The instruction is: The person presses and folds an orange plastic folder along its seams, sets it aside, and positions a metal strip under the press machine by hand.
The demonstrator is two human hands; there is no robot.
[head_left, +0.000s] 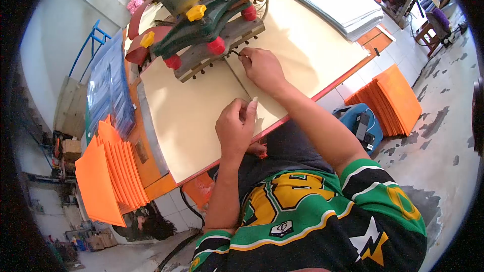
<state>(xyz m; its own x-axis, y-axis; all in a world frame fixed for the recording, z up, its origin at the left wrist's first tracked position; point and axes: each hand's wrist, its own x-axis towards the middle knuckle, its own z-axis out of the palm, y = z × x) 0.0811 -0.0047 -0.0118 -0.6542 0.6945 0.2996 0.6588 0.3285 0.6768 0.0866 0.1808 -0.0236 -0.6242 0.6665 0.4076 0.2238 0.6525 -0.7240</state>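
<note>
My right hand (263, 70) pinches a thin dark bent tool (234, 52), shaped like a hex key, at the front edge of the machine's pressing plate (222, 53). Several small bolts stick out along that edge. Nearer to me, my left hand (234, 126) hovers over or rests on the cream board (186, 126), its fingers curled and its thumb pointing up. Whether something lies inside those fingers is hidden. A dark narrow line (237, 79) runs across the board between the plate and my left hand. Red knobs (217, 46) and a green bracket (201, 32) sit above the plate.
Orange folded sheets (108, 176) stand in a stack at the left, with clear plastic sleeves (108, 88) behind. More orange sheets (390, 100) lie at the right, beside a blue stool (358, 126). White sheets (338, 0) are piled at the back right. A hose (176, 249) hangs below.
</note>
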